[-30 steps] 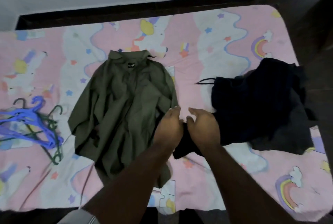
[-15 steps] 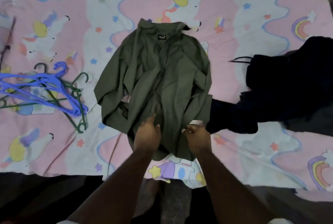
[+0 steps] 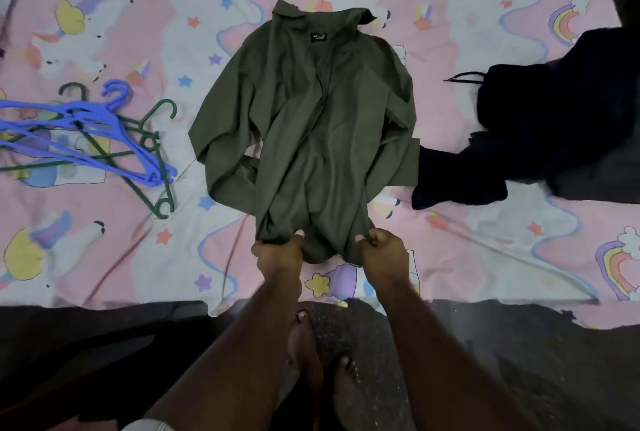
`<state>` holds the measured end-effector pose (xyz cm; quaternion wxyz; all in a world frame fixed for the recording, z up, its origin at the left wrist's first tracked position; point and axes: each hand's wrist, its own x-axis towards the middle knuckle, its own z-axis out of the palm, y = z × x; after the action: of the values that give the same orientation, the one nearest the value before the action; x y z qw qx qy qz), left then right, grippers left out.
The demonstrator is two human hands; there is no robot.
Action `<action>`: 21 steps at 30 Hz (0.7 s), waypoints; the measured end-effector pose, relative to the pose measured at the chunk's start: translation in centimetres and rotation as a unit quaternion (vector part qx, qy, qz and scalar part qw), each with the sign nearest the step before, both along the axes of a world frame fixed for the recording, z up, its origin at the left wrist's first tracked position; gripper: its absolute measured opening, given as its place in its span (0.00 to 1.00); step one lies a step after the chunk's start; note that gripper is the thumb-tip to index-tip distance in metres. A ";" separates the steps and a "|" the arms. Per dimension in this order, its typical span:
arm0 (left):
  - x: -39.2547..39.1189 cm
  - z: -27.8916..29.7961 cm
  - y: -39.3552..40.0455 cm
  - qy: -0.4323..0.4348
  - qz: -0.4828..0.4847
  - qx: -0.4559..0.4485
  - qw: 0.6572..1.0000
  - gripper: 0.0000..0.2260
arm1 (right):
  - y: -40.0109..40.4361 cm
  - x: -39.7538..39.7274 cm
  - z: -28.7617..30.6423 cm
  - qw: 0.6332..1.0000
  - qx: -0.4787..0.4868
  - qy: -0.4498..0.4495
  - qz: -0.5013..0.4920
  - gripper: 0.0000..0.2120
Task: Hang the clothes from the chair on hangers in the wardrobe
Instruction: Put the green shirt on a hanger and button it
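Note:
An olive green shirt (image 3: pixel 311 125) lies crumpled on the pink patterned bed (image 3: pixel 485 240), collar pointing away from me. My left hand (image 3: pixel 278 250) grips the shirt's bottom hem on the left side. My right hand (image 3: pixel 381 252) grips the same hem on the right, thumb on top of the cloth. A heap of blue and green plastic hangers (image 3: pixel 90 136) lies on the bed to the left of the shirt. A pile of dark navy clothes (image 3: pixel 554 132) sits at the right.
The bed's near edge runs across the lower part of the view, with dark floor (image 3: pixel 519 378) below it. My bare feet (image 3: pixel 322 375) stand on the floor between my forearms. A black cord (image 3: pixel 462 76) sticks out of the dark pile.
Both hands went from the gap between the shirt and the dark pile to the shirt's bottom hem and now grip it. The view has tilted down and closer.

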<state>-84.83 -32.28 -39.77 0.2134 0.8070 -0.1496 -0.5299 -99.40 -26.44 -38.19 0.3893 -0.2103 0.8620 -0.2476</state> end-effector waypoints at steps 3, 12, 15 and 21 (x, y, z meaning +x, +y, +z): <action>0.5 1.3 0.1 0.086 0.000 -0.008 0.996 0.11 | 0.6 0.8 1.2 0.998 -0.039 -0.035 -0.037 0.09; 8.6 9.8 2.4 -0.184 -0.145 -0.111 0.966 0.11 | 5.5 -3.5 9.6 0.988 -0.050 0.072 -0.128 0.11; 10.5 10.0 4.6 -0.202 -0.230 -0.055 0.950 0.12 | 8.4 -4.5 10.1 0.992 0.013 0.065 -0.106 0.15; 9.5 9.5 7.4 -0.172 -0.320 -0.045 0.931 0.10 | 10.1 -2.0 10.3 0.990 0.040 0.136 0.006 0.24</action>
<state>-75.31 -24.87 -30.24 0.0398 0.7847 -0.4580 -0.4158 -101.42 -16.29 -27.92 0.2781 -0.2315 0.9147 -0.1801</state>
